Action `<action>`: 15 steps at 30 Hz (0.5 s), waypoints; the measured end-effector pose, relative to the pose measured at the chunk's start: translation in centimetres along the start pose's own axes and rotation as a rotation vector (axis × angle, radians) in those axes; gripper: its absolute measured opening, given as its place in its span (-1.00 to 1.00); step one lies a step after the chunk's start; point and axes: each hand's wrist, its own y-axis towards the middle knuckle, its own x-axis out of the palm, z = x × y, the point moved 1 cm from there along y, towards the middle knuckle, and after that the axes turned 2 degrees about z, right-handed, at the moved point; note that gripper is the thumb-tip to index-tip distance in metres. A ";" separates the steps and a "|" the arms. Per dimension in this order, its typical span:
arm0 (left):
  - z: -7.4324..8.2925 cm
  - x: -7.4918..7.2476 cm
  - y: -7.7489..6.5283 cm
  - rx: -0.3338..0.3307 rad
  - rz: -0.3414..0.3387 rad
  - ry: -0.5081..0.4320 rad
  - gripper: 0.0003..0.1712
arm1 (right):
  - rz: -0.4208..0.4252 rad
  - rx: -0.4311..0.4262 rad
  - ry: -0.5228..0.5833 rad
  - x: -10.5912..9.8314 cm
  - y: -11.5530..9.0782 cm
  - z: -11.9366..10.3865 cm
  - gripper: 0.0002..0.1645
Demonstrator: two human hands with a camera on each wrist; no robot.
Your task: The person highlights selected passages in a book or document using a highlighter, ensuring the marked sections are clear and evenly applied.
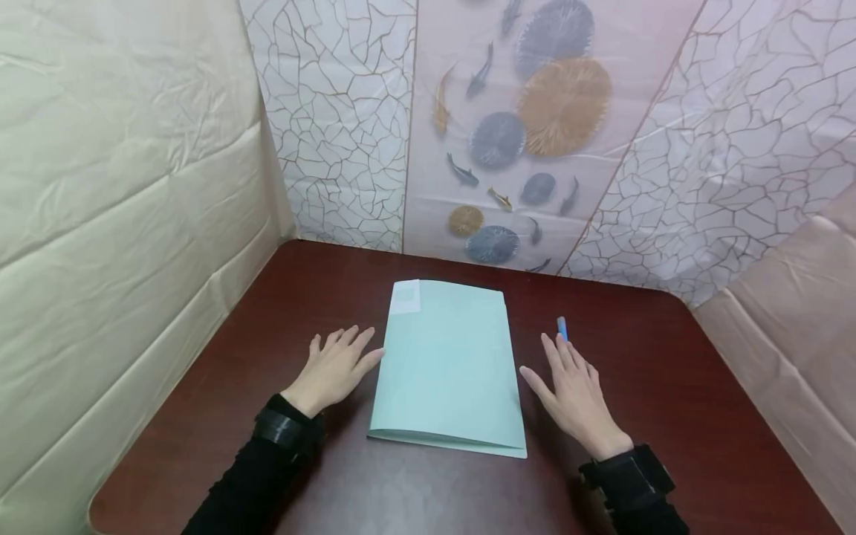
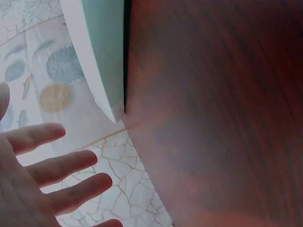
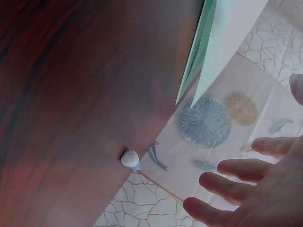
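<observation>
A pale green paper folder lies closed on the dark red-brown table, with a white label at its upper left corner. My left hand is beside the folder's left edge, fingers spread and holding nothing; its thumb tip is at that edge, and I cannot tell if it touches. On the other side, my right hand stays a little apart from the folder with its fingers extended. Just beyond those fingertips lies a blue pen-like stick, partly hidden by the hand. The right wrist view shows its whitish rounded end and the folder's layered, slightly parted edge.
The table has rounded corners. Behind it hangs a patterned curtain with fish and round leaf shapes. Cream padded cloth stands along the left side, and similar cloth along the right.
</observation>
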 end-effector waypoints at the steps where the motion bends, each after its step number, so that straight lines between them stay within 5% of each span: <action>1: 0.2 0.0 0.1 0.003 -0.010 0.000 -0.30 | 0.000 0.002 0.001 0.0 0.1 0.0 -0.11; 7: 1.3 0.3 0.2 0.043 -0.070 0.014 -0.28 | -0.006 0.005 0.004 -0.2 0.2 0.3 -0.10; 15: 4.1 1.3 -0.1 0.218 -0.185 0.028 -0.14 | -0.015 0.007 0.009 -0.4 0.3 0.4 -0.11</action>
